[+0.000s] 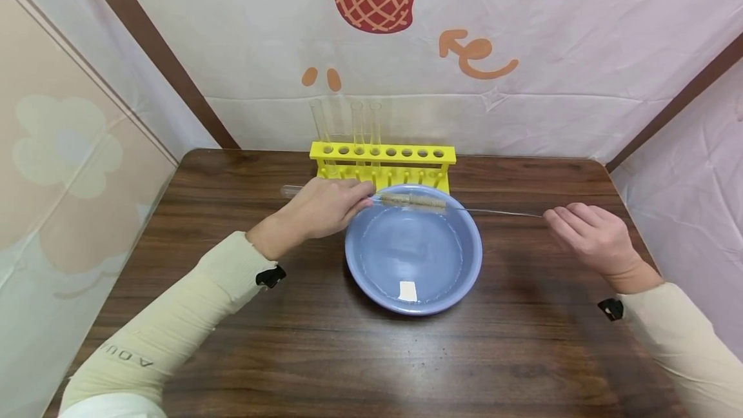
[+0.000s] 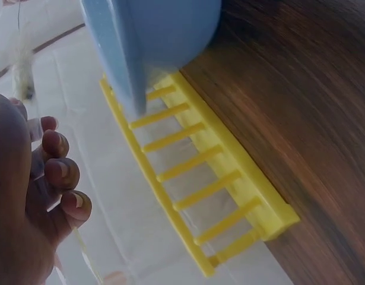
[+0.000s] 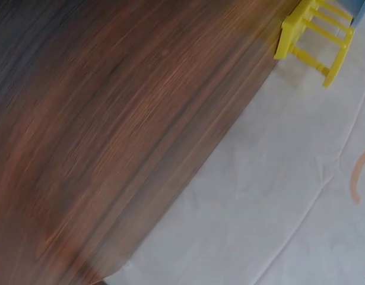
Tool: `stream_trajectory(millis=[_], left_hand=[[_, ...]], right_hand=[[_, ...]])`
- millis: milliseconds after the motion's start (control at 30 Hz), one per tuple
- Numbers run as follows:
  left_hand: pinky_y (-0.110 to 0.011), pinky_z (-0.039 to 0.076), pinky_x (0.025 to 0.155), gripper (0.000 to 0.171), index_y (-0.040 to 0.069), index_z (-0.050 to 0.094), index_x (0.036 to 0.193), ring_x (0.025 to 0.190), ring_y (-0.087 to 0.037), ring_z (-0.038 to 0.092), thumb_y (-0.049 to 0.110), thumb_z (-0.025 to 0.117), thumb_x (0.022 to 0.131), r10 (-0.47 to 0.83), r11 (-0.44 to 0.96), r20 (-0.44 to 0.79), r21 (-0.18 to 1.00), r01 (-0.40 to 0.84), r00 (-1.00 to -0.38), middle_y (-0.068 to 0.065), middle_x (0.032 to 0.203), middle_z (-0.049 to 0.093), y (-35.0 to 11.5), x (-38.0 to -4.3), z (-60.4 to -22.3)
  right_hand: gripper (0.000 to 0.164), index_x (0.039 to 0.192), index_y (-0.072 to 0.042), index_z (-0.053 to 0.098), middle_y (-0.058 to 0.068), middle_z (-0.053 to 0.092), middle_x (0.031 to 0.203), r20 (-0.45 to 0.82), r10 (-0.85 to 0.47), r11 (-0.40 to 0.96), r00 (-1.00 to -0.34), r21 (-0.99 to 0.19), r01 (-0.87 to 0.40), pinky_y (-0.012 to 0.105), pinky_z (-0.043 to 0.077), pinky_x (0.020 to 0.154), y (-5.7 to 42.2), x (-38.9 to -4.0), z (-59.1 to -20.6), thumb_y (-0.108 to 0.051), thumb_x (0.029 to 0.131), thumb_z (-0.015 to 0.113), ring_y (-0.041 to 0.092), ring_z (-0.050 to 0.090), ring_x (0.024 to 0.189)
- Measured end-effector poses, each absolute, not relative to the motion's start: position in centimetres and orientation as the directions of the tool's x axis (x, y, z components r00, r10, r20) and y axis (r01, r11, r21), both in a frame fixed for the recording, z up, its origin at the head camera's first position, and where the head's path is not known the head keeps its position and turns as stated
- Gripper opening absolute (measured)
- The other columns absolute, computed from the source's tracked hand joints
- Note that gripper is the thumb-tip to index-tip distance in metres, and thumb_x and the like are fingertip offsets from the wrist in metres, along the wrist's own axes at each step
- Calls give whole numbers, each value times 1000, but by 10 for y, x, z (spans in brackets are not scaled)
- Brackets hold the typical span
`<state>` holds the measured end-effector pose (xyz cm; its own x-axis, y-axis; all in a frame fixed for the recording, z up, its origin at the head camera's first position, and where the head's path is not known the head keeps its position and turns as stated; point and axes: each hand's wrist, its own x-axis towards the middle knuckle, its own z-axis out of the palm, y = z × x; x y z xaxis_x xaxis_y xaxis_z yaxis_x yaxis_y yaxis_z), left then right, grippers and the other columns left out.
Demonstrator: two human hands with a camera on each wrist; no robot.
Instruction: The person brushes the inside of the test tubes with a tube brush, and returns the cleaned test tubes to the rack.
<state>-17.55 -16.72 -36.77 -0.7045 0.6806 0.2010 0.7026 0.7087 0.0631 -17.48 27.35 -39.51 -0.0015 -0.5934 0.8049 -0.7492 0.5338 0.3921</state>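
Observation:
My left hand (image 1: 327,208) grips a clear glass test tube (image 1: 289,191) lying nearly level over the far left rim of a blue basin (image 1: 355,276). The tube's rounded end sticks out to the left of the hand. My right hand (image 1: 592,235), off to the right of the basin, pinches the thin wire handle (image 1: 505,213) of a test tube brush. Its pale bristles (image 1: 413,201) hang above the basin's far side. In the left wrist view, the bristle head (image 2: 23,74) shows beyond the fingers (image 2: 62,172), near the tube's mouth. The right hand is outside its own wrist view.
Behind the basin stands a yellow test tube rack (image 1: 383,153), with clear test tubes (image 1: 357,128) upright in its left part. Water in the basin reflects a light. The brown wooden table (image 1: 406,366) meets a printed cloth backdrop (image 1: 261,57) at the back.

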Motion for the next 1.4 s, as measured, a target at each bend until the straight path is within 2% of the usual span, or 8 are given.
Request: stream_trajectory(millis=[267,567,767,867,1200,1300,1400], left_hand=[[-29,39,50,16,15,58,103,62,-17,50,31,57,105,685,708,181,60,703,-705,1,78,57,-158,-176,-365],[-30,40,49,16,16,58,102,64,-17,53,32,56,106,686,707,188,55,705,-703,1,79,59,-153,-178,-368],[-30,40,47,17,16,56,102,62,-16,53,33,54,107,720,671,196,48,740,-666,1,81,60,-142,-177,-368],[-30,40,47,18,15,56,103,62,-17,54,33,53,107,735,655,183,55,753,-653,0,83,62,-135,-176,-368],[-30,39,47,18,16,55,105,64,-18,56,34,52,107,716,679,155,71,731,-681,-1,85,62,-127,-176,-369],[-30,40,47,19,16,56,107,65,-17,57,35,50,108,711,683,159,72,727,-685,0,85,62,-127,-176,-369],[-30,42,48,21,16,58,109,65,-17,59,35,50,108,705,686,177,73,724,-687,-1,86,64,-127,-176,-368]], right_hand=[[27,85,5,68,14,64,70,790,-613,510,-15,381,-772,41,43,42,256,-177,-393,-6,104,53,30,55,56],[23,89,7,66,13,63,72,763,-641,489,-80,325,-809,42,44,44,238,-178,-392,-5,102,52,30,53,57],[21,92,5,67,12,65,76,724,-684,448,-87,323,-834,40,46,48,219,-178,-393,-4,102,51,29,56,64],[19,95,3,68,10,65,79,684,-720,440,-118,320,-839,37,47,51,209,-179,-394,-2,102,50,27,57,68],[22,94,-1,66,5,66,77,654,-730,474,-199,276,-836,32,46,53,189,-182,-396,3,102,45,21,56,69],[20,95,-1,65,6,68,78,634,-724,510,-273,224,-831,34,50,55,185,-180,-396,2,101,47,22,58,71],[12,94,-5,67,4,67,77,580,-671,592,-462,43,-805,36,49,52,180,-177,-392,-2,97,56,20,58,68]])
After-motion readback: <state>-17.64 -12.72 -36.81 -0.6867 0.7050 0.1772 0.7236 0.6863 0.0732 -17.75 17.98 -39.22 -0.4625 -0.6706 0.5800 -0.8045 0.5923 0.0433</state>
